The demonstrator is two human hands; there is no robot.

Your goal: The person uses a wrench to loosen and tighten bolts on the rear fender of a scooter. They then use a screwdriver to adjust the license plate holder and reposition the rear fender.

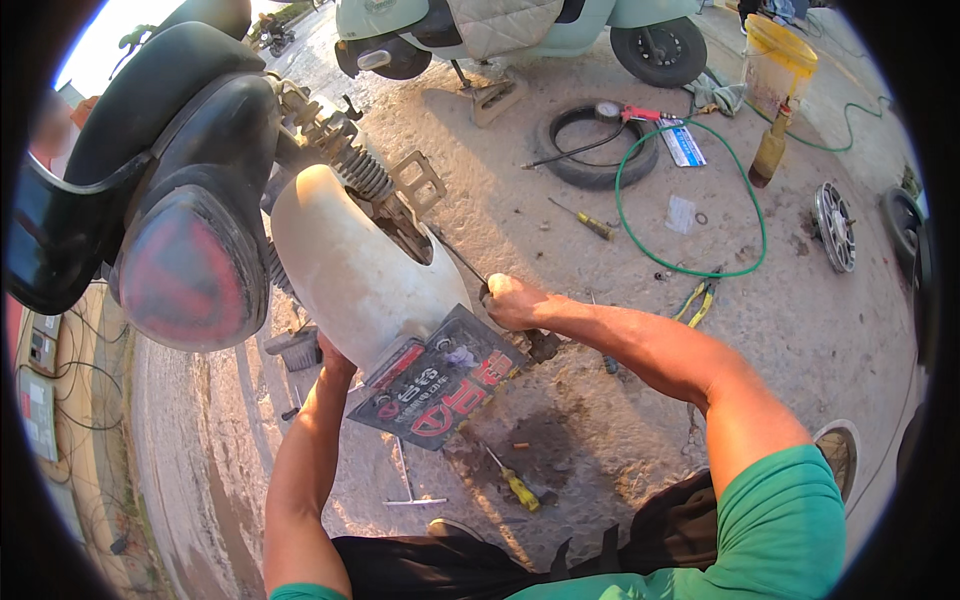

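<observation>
A scooter's rear end stands before me, with a white rear fender (360,270), a coil-spring shock absorber (365,174) and a dark tail light (191,270). Below the fender hangs a dark mud flap (442,379) bearing writing. My right hand (514,301) is closed beside the fender's right edge, around the end of a thin dark rod or cable (459,253); which of these cannot be told. A rusty metal part (543,346) shows just under that hand. My left hand (335,356) reaches behind the fender's lower left side, its fingers hidden, so its grip cannot be seen.
Around lie a yellow screwdriver (519,489), a T-handle wrench (409,480), yellow-handled pliers (701,300), another screwdriver (592,223), a tire (596,146) with a pressure gauge (609,112), a green hose (759,199), a bottle (769,154) and a wheel rim (835,226). A light-green scooter (592,37) stands beyond.
</observation>
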